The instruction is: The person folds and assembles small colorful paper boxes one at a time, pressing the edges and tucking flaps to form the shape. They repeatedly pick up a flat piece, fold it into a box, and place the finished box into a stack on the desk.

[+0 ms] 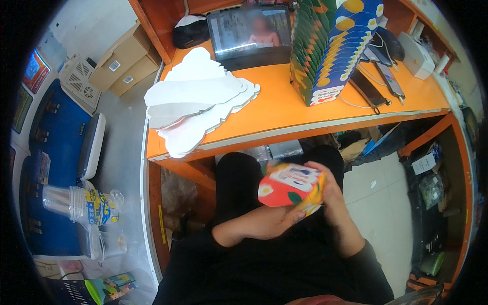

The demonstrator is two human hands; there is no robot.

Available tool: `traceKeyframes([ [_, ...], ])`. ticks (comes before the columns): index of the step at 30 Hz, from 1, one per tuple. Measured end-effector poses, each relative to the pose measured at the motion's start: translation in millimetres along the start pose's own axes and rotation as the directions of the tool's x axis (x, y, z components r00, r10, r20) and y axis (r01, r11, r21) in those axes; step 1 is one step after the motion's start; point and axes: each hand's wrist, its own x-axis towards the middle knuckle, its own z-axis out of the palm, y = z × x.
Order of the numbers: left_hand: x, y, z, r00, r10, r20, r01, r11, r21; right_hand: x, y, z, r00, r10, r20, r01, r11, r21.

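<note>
Over my lap I hold a small red and yellow printed paper box [287, 190] with white flower shapes and a green leaf on it. From below, my left hand [272, 221] grips its lower edge, fingers closed. My right hand [329, 190] wraps round its right side. Part of the box is hidden by my fingers. On the orange table ahead lies a loose pile of flat white card blanks [195, 96]. To their right stands a tall stack of nested printed paper boxes [335, 56], green on one side and blue on the other.
A tablet [249, 35] showing a person stands at the back, beside a black and white cap [190, 31]. Phones [368, 86] and cables lie at the right. On the grey counter at left are stacked plastic cups [81, 203] and cardboard boxes [124, 61].
</note>
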Motion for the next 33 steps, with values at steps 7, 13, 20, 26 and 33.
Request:
traceKeyframes([
  [7, 1, 13, -11, 0.880, -0.010, 0.474, -0.209, 0.889, 0.406, -20, -32, -21, 0.906, 0.367, 0.212, -0.413, 0.878, 0.243],
  [13, 1, -6, -25, 0.876, 0.235, 0.421, -0.179, 0.969, -0.168, -29, -6, -9, 0.980, 0.182, -0.079, -0.168, 0.973, 0.156],
  [20, 0, 2, -28, 0.957, -0.104, 0.271, 0.160, 0.968, -0.195, -29, 8, -1, 0.987, -0.160, 0.010, 0.149, 0.893, -0.425],
  [26, -3, -24, -8, 0.946, -0.119, 0.301, 0.213, 0.930, -0.301, -29, 17, -5, 0.967, -0.198, 0.163, 0.251, 0.609, -0.752],
  [33, -3, -28, -3, 0.907, -0.085, 0.412, 0.285, 0.845, -0.452, -38, 21, 0, 0.953, -0.248, 0.176, 0.303, 0.730, -0.613],
])
